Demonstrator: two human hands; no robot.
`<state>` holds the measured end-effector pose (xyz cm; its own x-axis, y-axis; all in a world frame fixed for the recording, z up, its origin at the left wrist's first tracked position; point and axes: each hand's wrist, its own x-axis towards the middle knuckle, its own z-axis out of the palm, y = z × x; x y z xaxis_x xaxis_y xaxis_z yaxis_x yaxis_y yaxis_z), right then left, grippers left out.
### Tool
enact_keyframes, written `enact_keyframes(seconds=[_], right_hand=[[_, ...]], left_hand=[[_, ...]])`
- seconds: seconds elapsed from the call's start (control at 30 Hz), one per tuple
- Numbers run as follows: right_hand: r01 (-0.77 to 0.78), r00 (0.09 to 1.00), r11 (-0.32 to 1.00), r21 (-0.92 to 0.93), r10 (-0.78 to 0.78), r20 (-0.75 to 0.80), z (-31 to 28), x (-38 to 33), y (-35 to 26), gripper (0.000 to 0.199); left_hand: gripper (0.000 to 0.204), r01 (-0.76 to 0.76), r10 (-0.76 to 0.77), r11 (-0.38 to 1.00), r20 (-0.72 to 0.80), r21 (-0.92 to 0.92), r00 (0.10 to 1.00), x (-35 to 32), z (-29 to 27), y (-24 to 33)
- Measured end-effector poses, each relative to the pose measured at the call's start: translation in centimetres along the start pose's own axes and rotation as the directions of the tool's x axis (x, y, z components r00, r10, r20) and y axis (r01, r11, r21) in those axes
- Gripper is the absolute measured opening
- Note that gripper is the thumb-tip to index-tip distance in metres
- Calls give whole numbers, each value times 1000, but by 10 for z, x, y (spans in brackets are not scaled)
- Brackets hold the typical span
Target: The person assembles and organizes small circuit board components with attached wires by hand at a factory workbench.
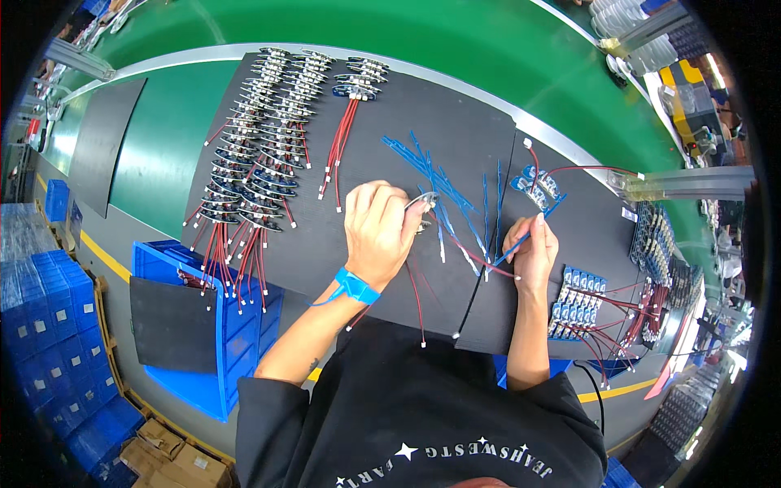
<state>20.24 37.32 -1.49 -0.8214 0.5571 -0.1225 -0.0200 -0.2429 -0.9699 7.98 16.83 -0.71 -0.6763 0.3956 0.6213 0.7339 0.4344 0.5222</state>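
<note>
Above the dark mat (455,114) that covers much of the desk (175,154), the head view shows both hands raised near each other, each with something small in it. The left hand (376,228) has its thumb and forefinger drawn narrow on a curved pale part (426,198), which sits to the left of the seam between two mats; how much of it lies inside the palm I cannot tell. The right hand (533,248), across that seam, has its fingers pinched on a slim blue strip (514,246) that slants down to the left. A white connector (517,278) on a dark red wire lies just below the strip; whether they touch is unclear.

Loose blue strips (439,183) lie crossed between and beyond the hands. Blue boards (537,187) sit just past the right hand, more of them in a block (579,297) nearer the body, and wired curved pieces (277,122) fill long overlapping rows at the left.

As I judge it, the thin strip could bend or slip, since only fingertips grip it. A dangling wire (417,301) might snag on the crossed strips and tug the curved part loose, and a careless sleeve or wrist could knock the tight rows askew
</note>
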Motion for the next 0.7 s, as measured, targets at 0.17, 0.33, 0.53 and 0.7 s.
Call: enact_keyframes(seconds=[0.17,0.33,0.53,0.7], right_hand=[[-1,1000,1000,26,0,19,0,-1,0,45],[17,999,1000,16,-17,33,-1,-1,0,45],[22,989,1000,12,-23,149,2,-16,-21,42],[-29,867,994,-104,77,492,23,-47,-33,45]], left_hand=[[16,1,4,995,47,-100,999,-17,-18,0],[24,-95,81,994,240,49,968,-17,-28,5],[41,-176,128,983,505,48,854,-28,-53,2],[44,24,28,976,231,-217,973,-12,-65,21]])
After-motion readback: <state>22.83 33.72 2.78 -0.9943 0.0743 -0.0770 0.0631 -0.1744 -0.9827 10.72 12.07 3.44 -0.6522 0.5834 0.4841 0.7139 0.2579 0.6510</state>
